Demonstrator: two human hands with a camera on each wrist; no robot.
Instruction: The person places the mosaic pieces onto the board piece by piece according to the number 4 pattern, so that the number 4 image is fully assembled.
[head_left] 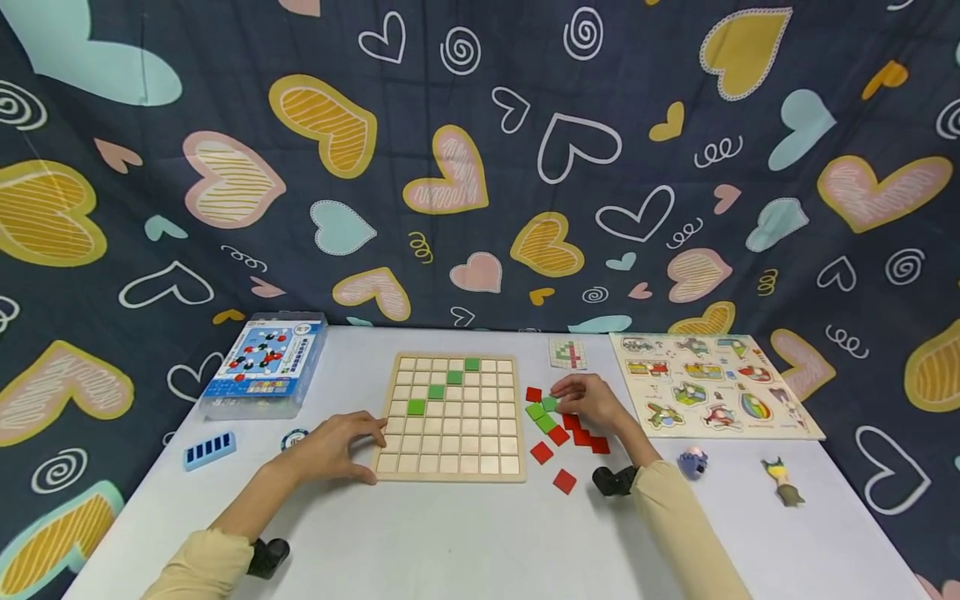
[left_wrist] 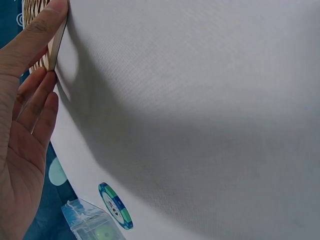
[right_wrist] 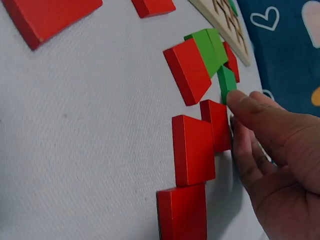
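A wooden grid board lies mid-table with several green tiles in a diagonal line. My left hand rests at its near left corner. Its thumb presses the board's edge, and the fingers lie straight beside it. To the right of the board lie loose red tiles and a few green ones. My right hand is on that pile. Its thumb and fingers pinch a green tile, which stands tilted among the red tiles.
A blue-lidded plastic box, a blue ridged piece and a round chip lie to the left. A pattern card and a picture peg puzzle sit at back right, two small figures in front. Heart-print cloth hangs behind.
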